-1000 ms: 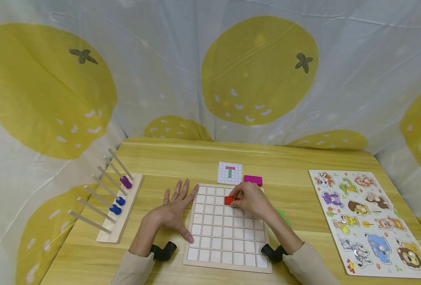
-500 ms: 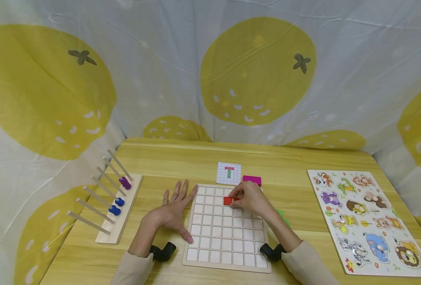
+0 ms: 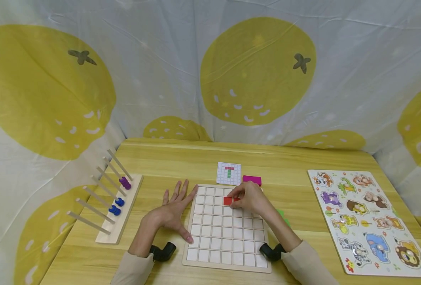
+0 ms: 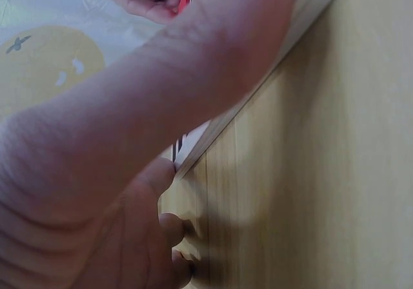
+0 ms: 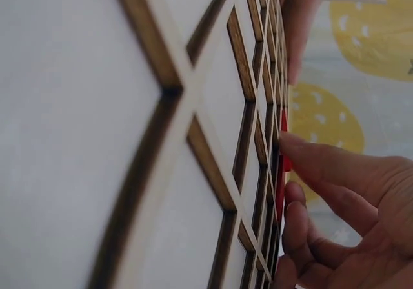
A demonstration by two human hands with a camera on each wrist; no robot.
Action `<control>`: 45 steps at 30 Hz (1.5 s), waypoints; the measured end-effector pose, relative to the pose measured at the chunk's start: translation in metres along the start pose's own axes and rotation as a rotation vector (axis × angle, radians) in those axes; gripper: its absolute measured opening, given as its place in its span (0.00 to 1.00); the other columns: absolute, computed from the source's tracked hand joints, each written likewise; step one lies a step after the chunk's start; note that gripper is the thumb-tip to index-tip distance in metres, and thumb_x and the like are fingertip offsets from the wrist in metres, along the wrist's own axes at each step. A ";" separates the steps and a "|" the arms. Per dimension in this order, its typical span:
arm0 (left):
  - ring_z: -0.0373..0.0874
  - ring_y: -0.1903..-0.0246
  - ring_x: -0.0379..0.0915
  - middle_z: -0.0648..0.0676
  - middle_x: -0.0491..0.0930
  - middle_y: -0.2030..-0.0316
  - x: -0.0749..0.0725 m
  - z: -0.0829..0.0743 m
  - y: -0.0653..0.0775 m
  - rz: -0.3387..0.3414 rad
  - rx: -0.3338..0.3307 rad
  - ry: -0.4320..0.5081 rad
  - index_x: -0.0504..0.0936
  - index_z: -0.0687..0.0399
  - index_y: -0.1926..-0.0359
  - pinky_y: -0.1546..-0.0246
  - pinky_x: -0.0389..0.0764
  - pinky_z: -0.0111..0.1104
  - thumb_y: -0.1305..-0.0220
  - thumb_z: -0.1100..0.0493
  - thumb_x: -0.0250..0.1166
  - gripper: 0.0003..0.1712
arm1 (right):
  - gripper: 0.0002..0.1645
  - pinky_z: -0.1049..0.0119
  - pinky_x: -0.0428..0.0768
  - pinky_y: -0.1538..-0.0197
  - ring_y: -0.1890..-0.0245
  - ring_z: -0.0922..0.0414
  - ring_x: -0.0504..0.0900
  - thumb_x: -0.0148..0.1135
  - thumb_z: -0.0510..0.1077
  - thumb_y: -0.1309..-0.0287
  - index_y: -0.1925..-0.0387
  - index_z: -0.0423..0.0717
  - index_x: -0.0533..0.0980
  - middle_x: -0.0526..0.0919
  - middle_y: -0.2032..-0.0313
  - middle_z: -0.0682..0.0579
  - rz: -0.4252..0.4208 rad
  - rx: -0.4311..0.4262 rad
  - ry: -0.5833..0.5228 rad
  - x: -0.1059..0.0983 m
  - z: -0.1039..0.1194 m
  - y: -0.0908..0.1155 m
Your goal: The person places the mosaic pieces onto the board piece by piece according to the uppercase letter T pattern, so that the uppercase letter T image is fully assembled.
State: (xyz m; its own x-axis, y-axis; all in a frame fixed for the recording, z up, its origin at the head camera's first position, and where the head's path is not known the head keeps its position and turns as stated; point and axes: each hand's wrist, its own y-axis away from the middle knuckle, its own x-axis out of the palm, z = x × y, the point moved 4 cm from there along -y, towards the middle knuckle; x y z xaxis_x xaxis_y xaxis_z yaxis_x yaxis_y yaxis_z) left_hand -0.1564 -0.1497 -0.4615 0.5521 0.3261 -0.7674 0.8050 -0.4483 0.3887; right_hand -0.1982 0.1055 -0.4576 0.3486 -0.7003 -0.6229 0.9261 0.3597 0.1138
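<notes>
A wooden grid board [image 3: 227,266] with pale square cells lies in front of me. My left hand [image 3: 173,211], fingers spread, rests along its left edge, thumb and forefinger at the frame. Near the board's upper part my right hand [image 3: 251,200] pinches a red square tile [image 3: 236,200] between thumb and fingertips, mostly hidden by them. A second red tile [image 3: 227,201] lies in the cell just left of it. In the right wrist view the thumb touches a red tile [image 5: 287,163] low at the grid.
Behind the board lie a pattern card [image 3: 229,173] and a magenta block [image 3: 252,180]. Green pieces [image 3: 283,217] lie partly behind the right forearm. A peg stand [image 3: 125,213] with beads is at left, an animal puzzle board [image 3: 370,221] at right.
The left red tile looks flatter in its cell, with a pale line showing between it and the other tile. Both hands have stayed nearly in place.
</notes>
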 end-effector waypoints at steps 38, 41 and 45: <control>0.65 0.20 0.12 0.65 0.20 0.19 0.001 0.002 -0.001 0.002 0.004 -0.015 0.34 0.48 0.16 0.24 0.22 0.69 0.69 0.38 0.88 0.90 | 0.18 0.70 0.76 0.66 0.63 0.56 0.77 0.76 0.42 0.43 0.51 0.42 0.86 0.88 0.55 0.47 0.023 -0.028 0.027 -0.046 -0.022 0.031; 0.65 0.20 0.12 0.65 0.19 0.19 0.000 0.002 -0.001 -0.003 0.006 -0.013 0.34 0.48 0.16 0.25 0.22 0.69 0.69 0.38 0.88 0.90 | 0.18 0.71 0.77 0.65 0.61 0.55 0.77 0.76 0.42 0.42 0.50 0.42 0.86 0.87 0.55 0.47 0.007 -0.015 0.035 -0.057 -0.034 0.040; 0.65 0.20 0.12 0.65 0.19 0.19 0.000 0.003 -0.001 -0.008 0.013 -0.008 0.34 0.48 0.16 0.25 0.22 0.69 0.69 0.38 0.88 0.90 | 0.17 0.71 0.80 0.61 0.61 0.55 0.78 0.76 0.41 0.43 0.51 0.43 0.86 0.88 0.54 0.48 0.000 -0.008 0.044 -0.068 -0.049 0.050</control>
State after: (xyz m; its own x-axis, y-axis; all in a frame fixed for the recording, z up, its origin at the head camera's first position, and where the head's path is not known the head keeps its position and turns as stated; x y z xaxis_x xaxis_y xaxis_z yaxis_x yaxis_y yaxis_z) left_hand -0.1576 -0.1518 -0.4630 0.5436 0.3231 -0.7747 0.8065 -0.4566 0.3756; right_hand -0.1830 0.2010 -0.4477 0.3414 -0.6726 -0.6566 0.9250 0.3643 0.1077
